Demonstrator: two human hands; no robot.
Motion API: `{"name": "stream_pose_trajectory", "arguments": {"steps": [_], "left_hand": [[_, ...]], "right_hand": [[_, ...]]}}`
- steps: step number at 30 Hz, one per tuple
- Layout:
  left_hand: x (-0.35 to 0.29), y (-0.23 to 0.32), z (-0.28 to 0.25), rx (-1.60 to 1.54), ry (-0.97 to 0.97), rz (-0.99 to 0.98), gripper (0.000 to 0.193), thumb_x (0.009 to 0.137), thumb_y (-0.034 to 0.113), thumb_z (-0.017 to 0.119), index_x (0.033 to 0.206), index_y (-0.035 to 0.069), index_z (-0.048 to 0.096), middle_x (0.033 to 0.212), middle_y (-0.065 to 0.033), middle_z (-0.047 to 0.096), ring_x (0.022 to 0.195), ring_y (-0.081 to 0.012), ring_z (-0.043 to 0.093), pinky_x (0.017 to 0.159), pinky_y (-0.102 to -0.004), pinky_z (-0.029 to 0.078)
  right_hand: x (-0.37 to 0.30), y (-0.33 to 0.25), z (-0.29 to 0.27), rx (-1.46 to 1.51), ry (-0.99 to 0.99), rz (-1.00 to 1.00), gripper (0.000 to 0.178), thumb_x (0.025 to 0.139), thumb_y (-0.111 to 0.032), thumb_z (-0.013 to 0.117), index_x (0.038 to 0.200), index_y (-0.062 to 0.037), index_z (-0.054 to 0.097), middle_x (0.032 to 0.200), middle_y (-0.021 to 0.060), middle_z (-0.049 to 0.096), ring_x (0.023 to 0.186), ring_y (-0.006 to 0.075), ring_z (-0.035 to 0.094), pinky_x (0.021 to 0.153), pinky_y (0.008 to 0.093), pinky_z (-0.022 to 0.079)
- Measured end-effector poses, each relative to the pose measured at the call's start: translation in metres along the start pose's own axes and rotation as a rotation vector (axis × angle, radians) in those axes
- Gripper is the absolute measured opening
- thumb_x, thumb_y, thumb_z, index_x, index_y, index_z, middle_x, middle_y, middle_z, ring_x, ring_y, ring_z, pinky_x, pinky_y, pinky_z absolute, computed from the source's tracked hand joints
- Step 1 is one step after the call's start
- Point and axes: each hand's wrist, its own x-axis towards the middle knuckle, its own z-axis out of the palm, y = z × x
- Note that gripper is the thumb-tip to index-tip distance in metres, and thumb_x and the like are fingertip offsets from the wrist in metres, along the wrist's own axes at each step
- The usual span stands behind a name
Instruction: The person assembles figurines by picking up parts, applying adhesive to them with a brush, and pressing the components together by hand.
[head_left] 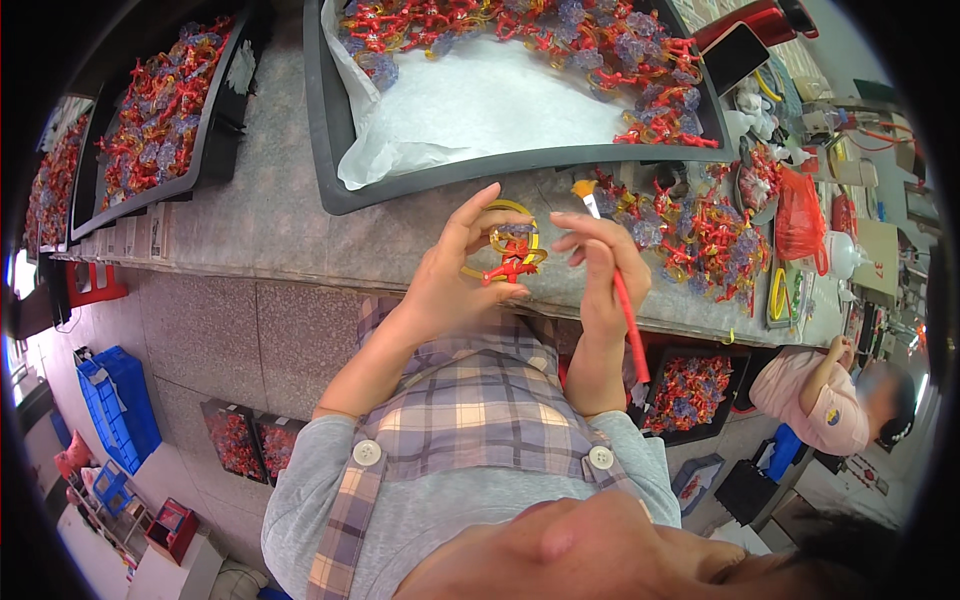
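Observation:
Between the thumb and fingers of my left hand (449,265) is a small red toy figure (513,262) with a yellow ring around it and a bit of clear purple. My right hand (607,262) is closed round a paintbrush (628,325) with a red handle. The brush's yellow-orange bristles stick up past my fingers, toward the table's far side. My right fingertips are beside the figure's ring; whether they touch it I cannot tell. Both hands are above the table's near edge. To the right of the brush lies a heap of similar figures (705,240).
A black tray (520,160) lined with white sheet and figures stands ahead. Another full tray (160,120) is at the left. On the right are a phone (735,58), a red plastic bag (798,215) and a white bottle (845,255). A person in pink (815,400) sits farther right.

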Motion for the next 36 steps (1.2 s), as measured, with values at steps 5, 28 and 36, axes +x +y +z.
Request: {"name": "stream_pose_trajectory", "arguments": {"steps": [5,28,36], "left_hand": [[-0.002,0.001,0.001,-0.032,-0.006,0.003,0.095,0.066,0.002,0.076,0.140,0.008,0.015,0.123,-0.0161,0.047,0.111,-0.0225,0.050,0.093,-0.0336,0.042],[-0.001,0.011,-0.004,-0.320,0.173,-0.186,0.059,0.079,-0.004,0.055,0.133,0.003,0.032,0.121,-0.0099,0.046,0.112,-0.0225,0.050,0.092,-0.0329,0.044],[-0.007,-0.013,-0.020,-0.785,0.255,-0.326,0.028,0.087,0.016,0.056,0.110,0.003,0.048,0.103,-0.0088,0.053,0.092,-0.0229,0.060,0.074,-0.0340,0.053]], "right_hand": [[-0.006,0.007,-0.001,-0.137,-0.047,-0.079,0.013,0.088,-0.007,0.054,0.097,0.0008,0.058,0.091,0.0110,0.062,0.080,0.0150,0.059,0.068,0.0236,0.045],[0.070,-0.004,-0.021,-0.111,0.190,-0.172,0.016,0.091,-0.001,0.042,0.096,-0.0005,0.057,0.089,0.0101,0.063,0.076,0.0179,0.063,0.073,0.0273,0.048],[0.189,0.060,-0.034,-1.420,-0.463,-0.028,0.018,0.081,-0.021,0.059,0.095,-0.0106,0.062,0.084,0.0146,0.064,0.082,0.0314,0.062,0.071,0.0397,0.048]]}}
